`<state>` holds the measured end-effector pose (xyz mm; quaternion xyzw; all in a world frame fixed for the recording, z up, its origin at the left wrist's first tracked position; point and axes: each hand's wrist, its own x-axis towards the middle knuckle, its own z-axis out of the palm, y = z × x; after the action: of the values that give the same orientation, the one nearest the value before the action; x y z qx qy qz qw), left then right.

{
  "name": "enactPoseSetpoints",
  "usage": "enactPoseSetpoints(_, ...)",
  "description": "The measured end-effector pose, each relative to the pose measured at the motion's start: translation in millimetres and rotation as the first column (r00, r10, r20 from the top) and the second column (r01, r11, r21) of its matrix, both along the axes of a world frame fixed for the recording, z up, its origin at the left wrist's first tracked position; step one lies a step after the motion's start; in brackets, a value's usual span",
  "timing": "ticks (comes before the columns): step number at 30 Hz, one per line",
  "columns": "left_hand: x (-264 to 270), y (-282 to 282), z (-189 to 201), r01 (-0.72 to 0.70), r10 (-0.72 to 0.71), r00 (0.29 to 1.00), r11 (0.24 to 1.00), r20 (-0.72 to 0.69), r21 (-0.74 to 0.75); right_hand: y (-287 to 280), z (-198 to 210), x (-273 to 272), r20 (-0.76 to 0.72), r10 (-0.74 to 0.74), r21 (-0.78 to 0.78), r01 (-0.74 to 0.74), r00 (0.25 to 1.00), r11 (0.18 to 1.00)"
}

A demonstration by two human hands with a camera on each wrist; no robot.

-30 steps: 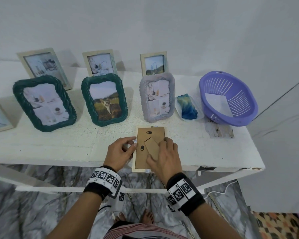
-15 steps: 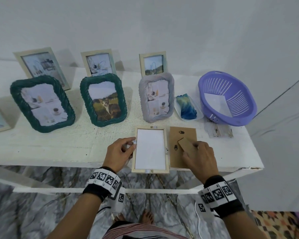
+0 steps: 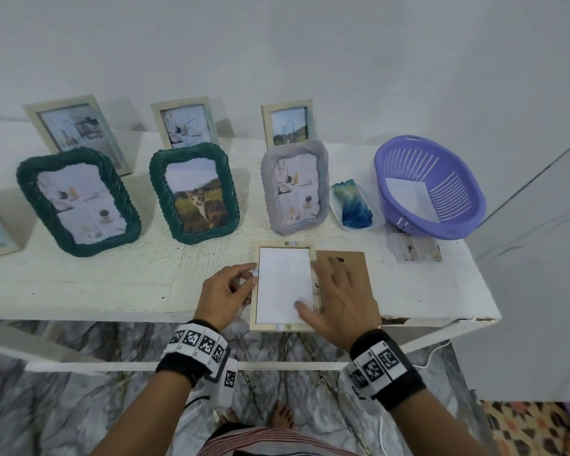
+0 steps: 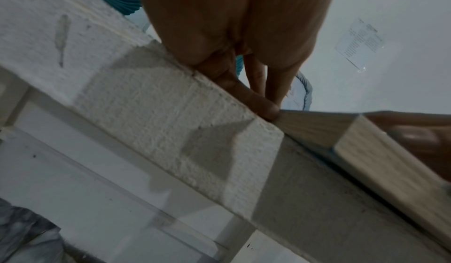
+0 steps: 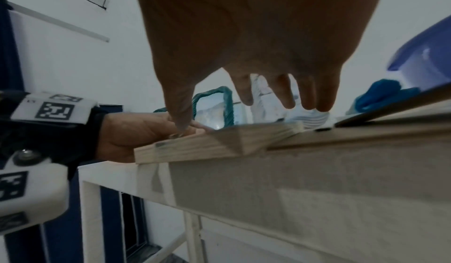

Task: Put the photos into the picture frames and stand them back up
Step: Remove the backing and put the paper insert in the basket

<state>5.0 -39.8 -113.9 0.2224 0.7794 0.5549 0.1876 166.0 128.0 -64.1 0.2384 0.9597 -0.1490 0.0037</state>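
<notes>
A light wooden picture frame (image 3: 285,246) lies face down at the table's front edge, its near end overhanging. Inside it a white sheet (image 3: 282,281) shows. Its brown backing board (image 3: 356,261) lies flat just to the right. My left hand (image 3: 249,274) grips the frame's left edge with curled fingers (image 4: 266,109) against the frame's side (image 4: 317,128). My right hand (image 3: 329,291) is spread open over the frame's right rim and the board, thumb on the white sheet. In the right wrist view its fingers (image 5: 288,97) hang straight above the frame (image 5: 195,147).
Behind stand two green rope frames (image 3: 79,202) (image 3: 195,192), a grey frame (image 3: 295,185) and wooden frames at the back. To the right are a blue cloth in a small tray (image 3: 354,205) and a purple basket (image 3: 441,153) holding a white sheet (image 3: 408,195).
My right hand lifted the backing board off the frame and laid it to the right, baring the white sheet. It has since let go and moved left, fingers spread. The left hand stayed.
</notes>
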Motion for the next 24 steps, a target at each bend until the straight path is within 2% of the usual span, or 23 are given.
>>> enactPoseSetpoints(3, 0.4, 0.2, 1.7, 0.007, -0.007, 1.000, 1.000, -0.012, -0.012, -14.4, -5.9, -19.6, 0.110, 0.101, -0.136, -0.086, 0.989, 0.987)
enactPoseSetpoints(7, 0.8, 0.1, 3.9, 0.010, -0.010, 1.000, 1.000, -0.015, -0.019, -18.1, -13.4, -36.9, 0.210, 0.130, -0.078, -0.116, 0.969, 0.990)
enactPoseSetpoints(16, 0.5, -1.4, 7.3, 0.023, -0.024, 0.999, 0.999, -0.031, -0.049, -11.7, -13.6, -50.5, 0.260, 0.139, -0.021, -0.138, 0.956, 0.990)
enactPoseSetpoints(24, 2.1, -1.0, 10.9, 0.024, -0.025, 0.999, 0.999, -0.023, -0.049, -13.8, -10.3, -54.9, 0.265, 0.108, -0.074, -0.092, 0.958, 0.993)
